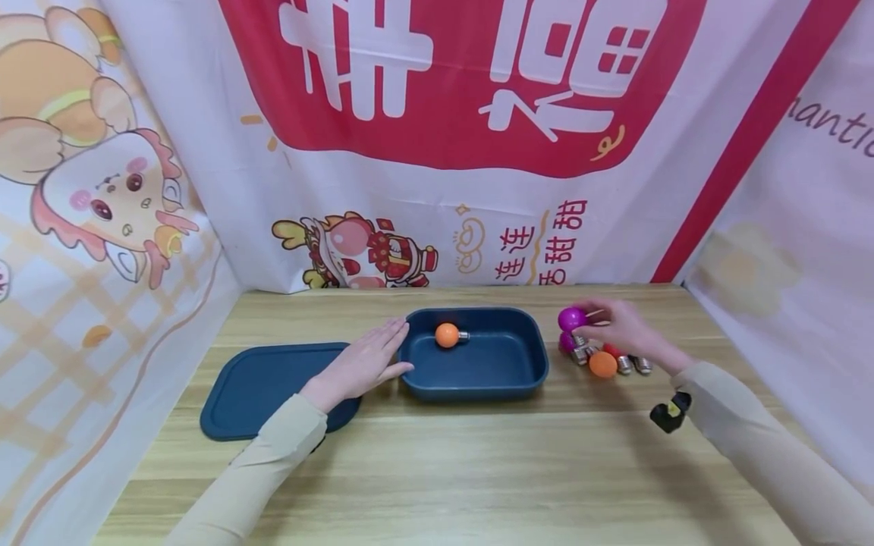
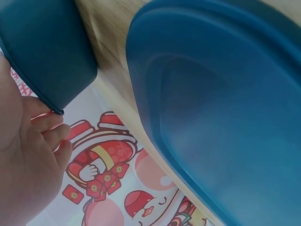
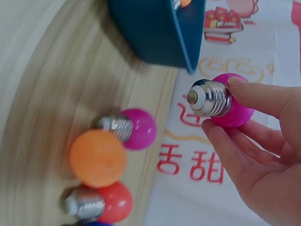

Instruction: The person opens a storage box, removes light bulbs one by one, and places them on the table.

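My right hand (image 1: 620, 327) pinches a magenta light bulb (image 3: 241, 114) between thumb and fingers, above the loose bulbs at the right. In the right wrist view its silver screw base points away from the palm. My left hand (image 1: 362, 362) rests its straight fingers at the left rim of a dark blue box (image 1: 471, 393). Inside that box lies an orange bulb (image 1: 447, 335) with its base to the right. Beneath the right hand lie another magenta bulb (image 3: 142, 129), an orange bulb (image 3: 98, 158) and a red bulb (image 3: 116, 202).
A dark blue lid (image 1: 269, 387) lies flat on the wooden table (image 1: 464, 478), left of the box and partly under the left forearm. A dark blue bulb (image 3: 96, 223) shows at the lower edge of the right wrist view. Printed cloth (image 1: 437, 197) hangs behind the table.
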Demonstrator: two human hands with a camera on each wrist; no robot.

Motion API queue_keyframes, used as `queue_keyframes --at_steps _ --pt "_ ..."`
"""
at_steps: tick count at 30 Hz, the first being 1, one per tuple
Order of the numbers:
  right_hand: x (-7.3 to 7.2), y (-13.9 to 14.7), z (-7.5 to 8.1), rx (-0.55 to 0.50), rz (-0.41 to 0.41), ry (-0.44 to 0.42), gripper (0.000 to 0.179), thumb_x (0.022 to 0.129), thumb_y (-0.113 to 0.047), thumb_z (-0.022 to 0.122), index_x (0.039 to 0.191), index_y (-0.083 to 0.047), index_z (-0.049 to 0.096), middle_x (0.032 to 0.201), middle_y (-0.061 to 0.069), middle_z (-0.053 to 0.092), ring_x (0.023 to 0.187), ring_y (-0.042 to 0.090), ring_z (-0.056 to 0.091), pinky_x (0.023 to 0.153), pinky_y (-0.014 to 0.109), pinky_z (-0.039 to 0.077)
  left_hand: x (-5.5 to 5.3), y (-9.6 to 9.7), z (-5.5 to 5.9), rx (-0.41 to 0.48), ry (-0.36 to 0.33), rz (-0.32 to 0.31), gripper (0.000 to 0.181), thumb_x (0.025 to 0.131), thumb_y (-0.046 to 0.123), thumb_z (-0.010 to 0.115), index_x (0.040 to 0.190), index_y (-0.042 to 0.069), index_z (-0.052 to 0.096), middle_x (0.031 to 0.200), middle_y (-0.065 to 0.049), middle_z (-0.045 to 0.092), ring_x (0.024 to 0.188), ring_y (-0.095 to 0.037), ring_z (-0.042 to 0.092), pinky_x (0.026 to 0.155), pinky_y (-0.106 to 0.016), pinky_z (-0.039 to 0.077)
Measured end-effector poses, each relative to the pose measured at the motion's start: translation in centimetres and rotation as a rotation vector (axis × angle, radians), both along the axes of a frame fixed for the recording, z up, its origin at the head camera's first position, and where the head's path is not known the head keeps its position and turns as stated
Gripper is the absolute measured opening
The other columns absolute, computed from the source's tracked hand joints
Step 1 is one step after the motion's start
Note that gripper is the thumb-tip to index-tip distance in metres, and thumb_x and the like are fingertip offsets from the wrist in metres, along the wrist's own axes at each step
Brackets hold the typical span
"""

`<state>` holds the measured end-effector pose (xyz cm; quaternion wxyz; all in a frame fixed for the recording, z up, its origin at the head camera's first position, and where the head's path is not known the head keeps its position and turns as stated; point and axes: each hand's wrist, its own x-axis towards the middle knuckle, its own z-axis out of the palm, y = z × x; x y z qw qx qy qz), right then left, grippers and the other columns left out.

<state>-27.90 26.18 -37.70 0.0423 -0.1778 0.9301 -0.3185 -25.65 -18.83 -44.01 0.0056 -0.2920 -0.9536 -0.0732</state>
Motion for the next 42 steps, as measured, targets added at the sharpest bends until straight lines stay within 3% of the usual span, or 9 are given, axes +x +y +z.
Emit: queue_keyframes --at_steps 19,23,28,33,38,40,42 --pt "0.1 6.3 -1.0 0.006 -0.177 -0.007 0.059 0.096 -0.034 0.066 0.138 0.005 0.051 0.132 0.032 0.059 0.117 0.048 0.061 0.093 0.051 0.057 0.0 -0.2 0.2 -0.001 0.006 0.0 0.08 0.1 0.057 0.046 0.156 0.003 0.026 0.164 -0.015 0.025 0.153 -0.032 0.026 0.123 -0.05 0.029" --pt "0.2 7.4 -1.5 0.002 -0.188 0.006 0.057 0.096 -0.032 0.066 0.137 0.005 0.053 0.13 0.032 0.06 0.115 0.047 0.062 0.09 0.047 0.059 0.0 -0.3 0.2 0.002 0.006 0.002 0.08 0.1 0.056 0.047 0.156 0.003 0.026 0.165 -0.015 0.025 0.153 -0.032 0.026 0.123 -0.05 0.029" --pt "0.2 8.6 -2.2 0.01 -0.203 0.021 0.055 0.096 -0.03 0.067 0.135 0.006 0.054 0.128 0.032 0.061 0.114 0.047 0.062 0.085 0.032 0.059 -0.1 -0.3 0.0 0.004 0.01 0.002 0.079 0.1 0.056 0.047 0.156 0.003 0.027 0.164 -0.015 0.026 0.152 -0.033 0.027 0.123 -0.052 0.029" --pt "0.4 9.8 -2.9 0.025 -0.227 0.018 0.055 0.096 -0.032 0.066 0.134 0.006 0.055 0.127 0.031 0.061 0.113 0.045 0.062 0.088 0.041 0.057 -0.1 -0.2 -0.1 0.012 0.005 0.002 0.08 0.1 0.055 0.047 0.156 0.003 0.026 0.164 -0.015 0.026 0.153 -0.033 0.026 0.123 -0.051 0.028" --pt "0.7 11.0 -3.4 0.022 -0.238 0.026 0.054 0.095 -0.034 0.067 0.133 0.004 0.057 0.126 0.03 0.063 0.101 0.017 0.066 0.08 0.022 0.054 0.0 0.0 -0.1 0.008 0.005 0.001 0.079 0.1 0.055 0.047 0.156 0.004 0.027 0.164 -0.015 0.026 0.153 -0.032 0.026 0.123 -0.051 0.028" --pt "0.8 11.5 -3.5 0.014 -0.246 0.014 0.055 0.096 -0.035 0.066 0.134 0.004 0.056 0.128 0.03 0.061 0.102 0.019 0.066 0.076 0.016 0.05 0.0 0.0 -0.1 0.008 0.003 0.003 0.079 0.1 0.055 0.048 0.156 0.004 0.027 0.164 -0.015 0.025 0.153 -0.032 0.026 0.123 -0.051 0.028" --pt "0.9 11.9 -3.5 0.013 -0.262 0.002 0.058 0.096 -0.036 0.065 0.135 0.005 0.053 0.131 0.032 0.058 0.107 0.031 0.066 0.077 0.017 0.051 0.0 0.1 -0.1 0.011 0.0 0.005 0.079 0.1 0.055 0.048 0.156 0.004 0.027 0.165 -0.015 0.025 0.153 -0.032 0.026 0.123 -0.051 0.028"
